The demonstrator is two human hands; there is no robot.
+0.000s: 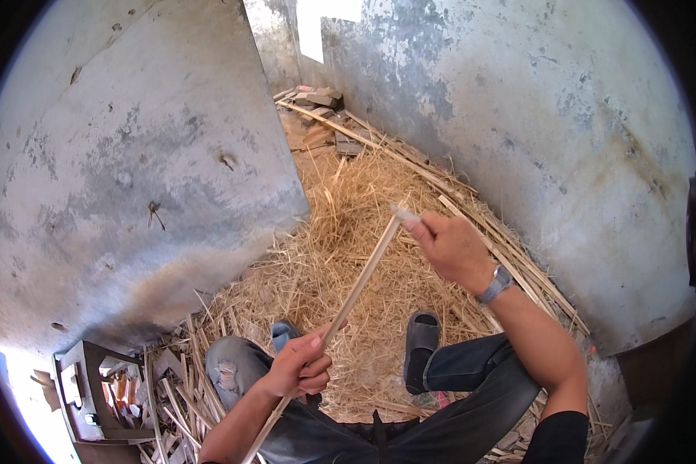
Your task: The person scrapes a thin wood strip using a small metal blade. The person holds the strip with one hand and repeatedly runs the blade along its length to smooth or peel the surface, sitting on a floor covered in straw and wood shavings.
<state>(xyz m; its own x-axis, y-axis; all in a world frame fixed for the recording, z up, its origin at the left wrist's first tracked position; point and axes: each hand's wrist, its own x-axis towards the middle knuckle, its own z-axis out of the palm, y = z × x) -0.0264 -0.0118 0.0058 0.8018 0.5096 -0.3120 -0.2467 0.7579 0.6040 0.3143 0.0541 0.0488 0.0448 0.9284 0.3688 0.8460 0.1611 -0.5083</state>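
A long pale bamboo strip (361, 280) runs slantwise from the lower edge, beside my left thigh, up to the middle of the view. My left hand (300, 366) is closed around it partway along, thumb on top. Near the strip's far end, my right hand (455, 249) grips a knife, its handle hidden in the fist. The short greyish knife blade (403, 212) lies against the strip's tip, or very close to it. My right wrist bears a watch (495, 284).
Loose shavings (363, 209) cover the floor between my legs and beyond. Long strips (530, 282) lie along the right wall (557, 139). Bricks (321, 99) are piled at the back. A dark frame-like box (76, 387) and scattered sticks stand at left, below a plastered wall (155, 155).
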